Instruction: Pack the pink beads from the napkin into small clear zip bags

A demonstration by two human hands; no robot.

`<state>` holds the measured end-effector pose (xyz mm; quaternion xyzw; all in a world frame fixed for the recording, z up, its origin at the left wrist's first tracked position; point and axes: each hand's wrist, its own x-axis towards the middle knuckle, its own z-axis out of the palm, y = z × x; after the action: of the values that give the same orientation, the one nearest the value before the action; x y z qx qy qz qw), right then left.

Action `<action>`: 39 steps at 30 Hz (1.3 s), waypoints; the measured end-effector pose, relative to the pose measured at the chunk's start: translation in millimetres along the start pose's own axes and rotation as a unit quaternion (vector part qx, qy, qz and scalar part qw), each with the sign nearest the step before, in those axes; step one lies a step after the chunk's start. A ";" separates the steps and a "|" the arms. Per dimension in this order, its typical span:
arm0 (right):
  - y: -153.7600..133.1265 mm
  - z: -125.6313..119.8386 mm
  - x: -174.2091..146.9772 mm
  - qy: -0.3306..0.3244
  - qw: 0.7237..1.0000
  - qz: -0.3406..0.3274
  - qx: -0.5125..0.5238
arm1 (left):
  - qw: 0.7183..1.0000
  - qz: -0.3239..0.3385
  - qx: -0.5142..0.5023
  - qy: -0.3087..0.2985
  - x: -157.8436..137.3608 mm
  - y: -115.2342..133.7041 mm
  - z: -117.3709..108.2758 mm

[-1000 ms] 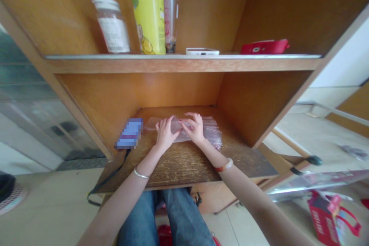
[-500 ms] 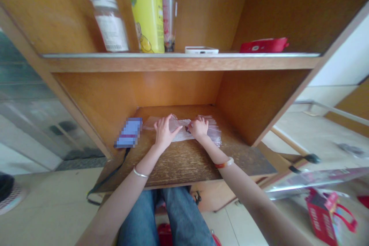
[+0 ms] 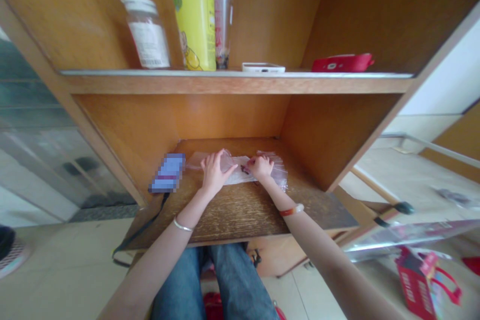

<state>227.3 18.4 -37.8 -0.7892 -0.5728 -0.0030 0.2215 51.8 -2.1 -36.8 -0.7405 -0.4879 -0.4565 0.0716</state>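
My left hand [image 3: 213, 172] grips a small clear plastic bag [image 3: 226, 162] between thumb and fingers, just above the desk top. Beside it, my right hand [image 3: 262, 167] is closed in a pinch over a few small dark pieces [image 3: 245, 169]; what its fingertips hold is too small to make out. Those pieces lie on a white sheet [image 3: 236, 176], paper or cloth. Under and to the right of my right hand is a spread of clear plastic bags [image 3: 279, 174]. More clear plastic [image 3: 195, 160] lies left of my left hand.
A blurred-out phone-like slab [image 3: 167, 173] with a black strap [image 3: 152, 220] lies on the desk [image 3: 240, 215] at left. Overhead, a shelf [image 3: 240, 85] carries a white-capped jar [image 3: 149, 42], a yellow bottle [image 3: 195, 25], a clear cup [image 3: 224, 20], a white phone-like object [image 3: 263, 67] and a red case [image 3: 342, 63].
My right hand has shifted slightly to the right, uncovering more of the dark pieces. My left hand keeps its grip on the plastic bag. The view has tilted a little.
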 end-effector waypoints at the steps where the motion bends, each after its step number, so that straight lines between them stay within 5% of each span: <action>1: 0.1 0.7 0.4 0.006 1.000 0.005 0.007 | 1.000 0.000 -0.002 0.000 0.1 0.0 -0.2; 19: 3.5 6.4 5.5 0.023 0.999 0.007 0.044 | 0.993 -0.046 -0.104 0.020 2.4 2.8 -1.8; 22: 2.6 4.5 3.9 0.057 0.995 -0.004 0.084 | 0.965 -0.097 -0.244 0.023 6.7 4.4 -3.1; 25: 0.4 1.5 1.6 0.086 0.989 -0.018 0.121 | 0.906 -0.177 -0.385 0.001 11.5 3.2 -1.7; 29: -3.1 -1.7 -1.2 0.098 0.984 -0.029 0.149 | 0.846 -0.251 -0.468 -0.053 14.9 -2.2 4.1; 34: -5.6 -2.6 -3.2 0.127 0.975 -0.050 0.177 | 0.830 -0.268 -0.483 -0.080 15.0 -6.7 8.7; 39: -5.9 -1.7 -3.4 0.145 0.968 -0.062 0.196 | 0.853 -0.234 -0.465 -0.033 13.3 -8.2 8.1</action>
<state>221.2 16.1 -35.1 -0.6846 -0.5715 -0.0189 0.4520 51.7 15.3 -34.3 -0.5660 -0.3793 -0.6090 -0.4060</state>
